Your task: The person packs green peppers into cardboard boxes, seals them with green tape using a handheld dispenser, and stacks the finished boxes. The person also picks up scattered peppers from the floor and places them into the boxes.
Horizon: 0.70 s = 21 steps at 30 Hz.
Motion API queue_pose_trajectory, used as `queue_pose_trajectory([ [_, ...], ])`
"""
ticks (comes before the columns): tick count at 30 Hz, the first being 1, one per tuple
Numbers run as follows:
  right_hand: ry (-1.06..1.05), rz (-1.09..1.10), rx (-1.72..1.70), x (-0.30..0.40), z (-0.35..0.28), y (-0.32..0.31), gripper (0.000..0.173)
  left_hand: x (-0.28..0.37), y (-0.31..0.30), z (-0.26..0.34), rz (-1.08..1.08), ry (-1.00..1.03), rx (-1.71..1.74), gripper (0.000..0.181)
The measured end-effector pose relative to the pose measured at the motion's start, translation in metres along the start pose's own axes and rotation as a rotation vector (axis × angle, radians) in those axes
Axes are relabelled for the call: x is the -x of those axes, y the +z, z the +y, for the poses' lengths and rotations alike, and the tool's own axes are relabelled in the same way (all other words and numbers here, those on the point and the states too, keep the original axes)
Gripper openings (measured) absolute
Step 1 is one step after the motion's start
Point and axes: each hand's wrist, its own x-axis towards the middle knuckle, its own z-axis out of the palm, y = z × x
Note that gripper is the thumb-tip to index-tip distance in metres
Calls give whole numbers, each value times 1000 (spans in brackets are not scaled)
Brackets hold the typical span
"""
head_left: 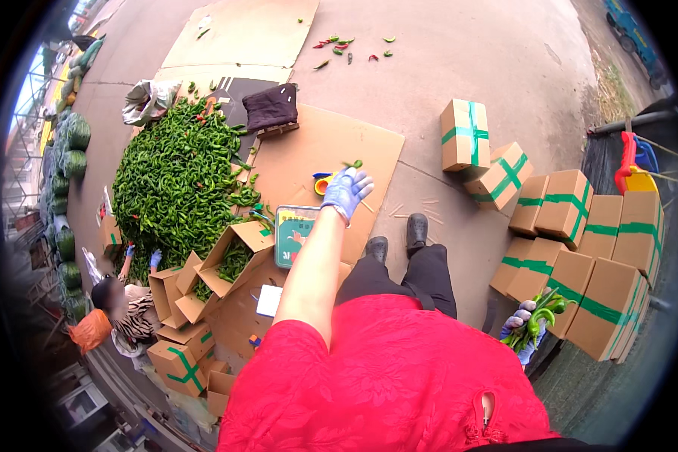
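My left hand [346, 193], in a blue-purple glove, reaches out over the flattened cardboard, its fingers apart. A blurred green chili pepper [355, 164] shows just beyond its fingertips; whether they touch is unclear. Under and beside that hand are a yellow-orange tape roll [322, 185] with a blue part and a green lidded box [287, 240] bearing writing. My right hand [518, 325], gloved too, is out at my right side, gripping a bunch of green peppers [540, 317]. A large heap of green peppers [175, 164] lies at the left.
Another person [133, 302] with blue gloves works at the heap's near edge. Open cartons [226, 265] there hold peppers. Taped cartons [565, 206] are stacked at my right. A low seat with a dark cushion [270, 107] stands ahead. Loose peppers [336, 48] lie on the concrete.
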Motion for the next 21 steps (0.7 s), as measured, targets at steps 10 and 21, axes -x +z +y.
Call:
queue_pose_trajectory([
  [10, 431, -269, 354, -357, -34, 136, 37, 24, -9, -76, 262, 357, -623, 32],
  [21, 1082, -349, 327, -511, 241, 263, 32, 166, -121, -205, 1252, -487, -108, 25],
])
